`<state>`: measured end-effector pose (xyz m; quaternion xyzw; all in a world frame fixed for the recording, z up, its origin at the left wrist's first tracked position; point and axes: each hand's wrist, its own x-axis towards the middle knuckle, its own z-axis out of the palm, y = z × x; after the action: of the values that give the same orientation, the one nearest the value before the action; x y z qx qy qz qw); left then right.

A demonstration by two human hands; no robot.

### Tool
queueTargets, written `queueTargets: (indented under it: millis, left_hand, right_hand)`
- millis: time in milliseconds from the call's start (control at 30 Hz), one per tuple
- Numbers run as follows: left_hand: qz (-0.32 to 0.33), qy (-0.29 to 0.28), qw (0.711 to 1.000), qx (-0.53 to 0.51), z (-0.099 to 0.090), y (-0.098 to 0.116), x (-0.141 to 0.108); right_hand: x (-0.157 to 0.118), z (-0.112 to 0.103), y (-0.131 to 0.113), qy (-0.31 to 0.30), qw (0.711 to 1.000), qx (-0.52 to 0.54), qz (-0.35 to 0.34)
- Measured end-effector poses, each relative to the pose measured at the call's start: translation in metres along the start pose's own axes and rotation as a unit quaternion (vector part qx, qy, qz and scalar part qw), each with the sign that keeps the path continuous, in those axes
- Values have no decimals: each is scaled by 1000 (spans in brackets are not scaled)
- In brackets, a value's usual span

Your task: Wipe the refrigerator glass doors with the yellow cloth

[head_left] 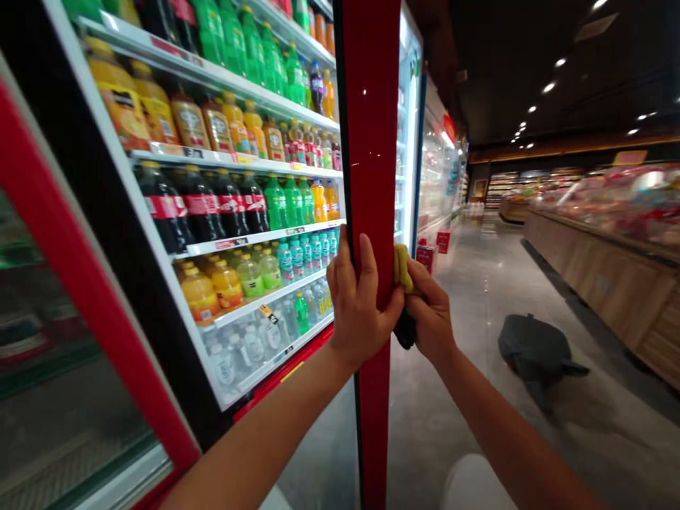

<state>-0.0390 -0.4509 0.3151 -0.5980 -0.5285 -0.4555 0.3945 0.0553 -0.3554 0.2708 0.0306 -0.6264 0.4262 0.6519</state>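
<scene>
Beside a lit drinks cooler [265,236], I work both hands around a red upright frame [372,163], its long axis running nearly straight up and down between the bottled drinks [255,202] on one side and the shop floor [478,297] on the other. A yellow cloth [402,268] sits bunched against the frame's right edge, to the right of my left fingers, its longer side roughly in line with that edge. My right hand [431,312] is the nearer one, its fingers pinched closed on the cloth. My left hand [357,308] lies over the frame's front, fingers parted and pointing up, thumb stretched toward the right edge; it grips nothing that I can see, and whether the thumb meets the cloth I cannot tell. Just below the cloth, a black object [406,331] shows by my right fingers; what it is, or whether I hold it, stays unclear.
</scene>
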Motion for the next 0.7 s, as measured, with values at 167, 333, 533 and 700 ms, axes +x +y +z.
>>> queueTargets:
  millis: [167, 333, 533, 700]
  left_hand:
    - [-82, 20, 995, 61, -54, -65, -10]
    - [-124, 28, 986, 107, -97, -140, -19]
    - [-133, 26, 978, 157, -133, -226, -31]
    - [-97, 15, 974, 204, -150, -282, -45]
  right_hand:
    - [4, 91, 20, -55, 997, 58, -7]
    - [5, 175, 49, -119, 990, 73, 10]
    - [0, 264, 91, -109, 991, 46, -62]
    - [-8, 310, 134, -96, 992, -22, -80]
